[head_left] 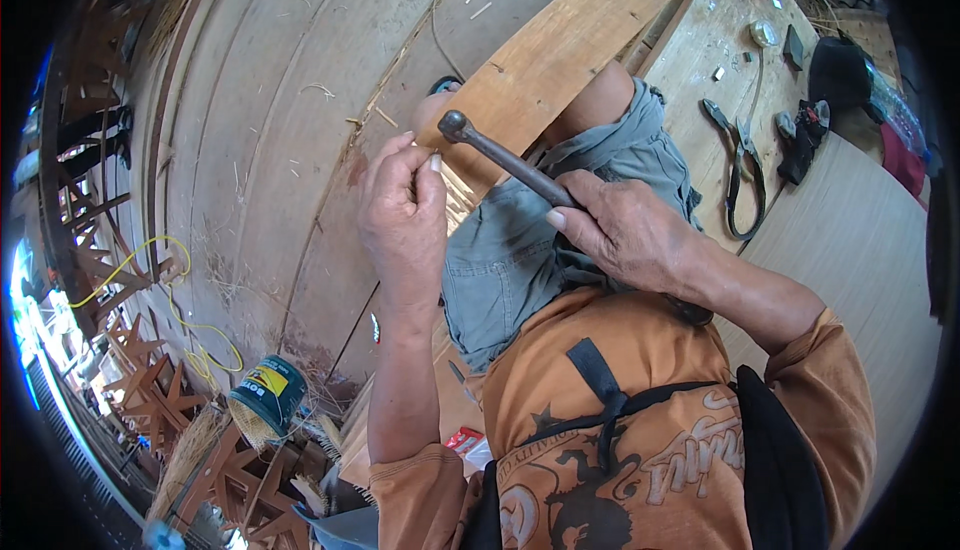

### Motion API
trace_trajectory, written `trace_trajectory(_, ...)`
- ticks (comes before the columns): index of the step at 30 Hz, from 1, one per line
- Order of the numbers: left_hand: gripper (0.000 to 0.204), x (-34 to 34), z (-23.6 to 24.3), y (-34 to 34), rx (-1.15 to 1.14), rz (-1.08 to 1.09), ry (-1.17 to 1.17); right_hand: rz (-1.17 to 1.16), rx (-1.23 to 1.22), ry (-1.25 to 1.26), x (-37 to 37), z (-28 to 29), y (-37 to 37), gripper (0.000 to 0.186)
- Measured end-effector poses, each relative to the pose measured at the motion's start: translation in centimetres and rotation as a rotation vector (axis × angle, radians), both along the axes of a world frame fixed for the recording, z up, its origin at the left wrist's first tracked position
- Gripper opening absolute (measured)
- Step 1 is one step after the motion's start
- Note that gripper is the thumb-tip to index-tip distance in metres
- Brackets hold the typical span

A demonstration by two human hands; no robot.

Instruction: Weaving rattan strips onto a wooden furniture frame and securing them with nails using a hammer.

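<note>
**Holding a hammer (512, 165) close to the end of a wooden board (550, 65)**

In the head view, wrapping the right hand (630, 230) around the hammer's shaft and pointing its rounded head up and left, toward the left hand (405, 185). Curling the left hand's fingers and thumb together at the board's near end, just beside the hammer head; not being able to tell if pinching anything there, or if touching wood with the hammer. Bearing the board across the legs (607, 105), slanting from the left hand to the upper right.

Facing the floor (250, 80) along the board's left edge, with slivers (386, 117) lying scattered in the room there. Running close beside the desk (690, 60) along the right edge, with pliers (740, 150) lying on that desk, beyond the right hand.

Showing orange-brown grain and a few small dark marks on the board; showing dull, dark metal on the hammer.
</note>
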State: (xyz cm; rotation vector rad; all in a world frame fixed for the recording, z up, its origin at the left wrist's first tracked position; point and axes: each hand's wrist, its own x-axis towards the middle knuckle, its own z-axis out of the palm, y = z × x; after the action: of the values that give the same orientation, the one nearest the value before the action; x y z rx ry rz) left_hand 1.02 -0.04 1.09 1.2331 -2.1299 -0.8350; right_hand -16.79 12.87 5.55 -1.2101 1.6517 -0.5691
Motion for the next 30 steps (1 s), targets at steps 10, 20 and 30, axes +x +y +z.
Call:
trace_trajectory(10,0.011,0.2,1.0,-0.1,0.124,-0.010,-0.019,-0.007,-0.110,-0.003,0.0,1.8,-1.2,0.027)
trace_trajectory(20,0.011,0.5,0.8,-0.2,0.077,-0.061,-0.002,-0.035,-0.067,-0.037,-0.3,2.3,-1.2,0.028)
trace_trajectory(30,0.010,0.4,0.5,-0.6,0.135,-0.029,0.003,-0.064,-0.101,-0.008,-1.0,0.9,-0.4,0.033)
